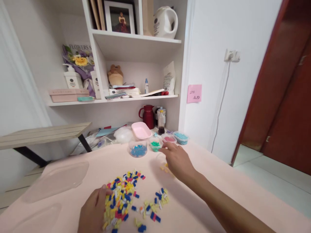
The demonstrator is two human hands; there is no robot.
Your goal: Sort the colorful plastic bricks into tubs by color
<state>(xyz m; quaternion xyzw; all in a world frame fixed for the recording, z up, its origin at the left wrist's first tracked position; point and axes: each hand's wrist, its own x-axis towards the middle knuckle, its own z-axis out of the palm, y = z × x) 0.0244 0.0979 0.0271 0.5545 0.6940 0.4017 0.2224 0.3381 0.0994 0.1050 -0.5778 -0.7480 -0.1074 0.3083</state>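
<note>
A pile of small toy building bricks (123,195) in yellow, dark blue, white and pink covers the middle of the pink-covered table. At its left edge rests my left hand (92,208), fingers extended over the bricks, some of them hidden. My right hand (177,158) hovers above a clear container with a few yellow-orange pieces (165,167), its fingertips close together beside the tub of green pieces (155,144). Whatever those fingertips hold is too small to make out. A smaller scatter of bricks (155,205) lies right of the pile.
Behind are clear tubs of blue pieces (138,150), pink pieces (169,139) and light-blue pieces (181,137). A pink tray (141,130), red jug (148,116) and bottle (161,122) stand farther back. Transparent lids (60,178) lie at left, near a wooden bench (43,134).
</note>
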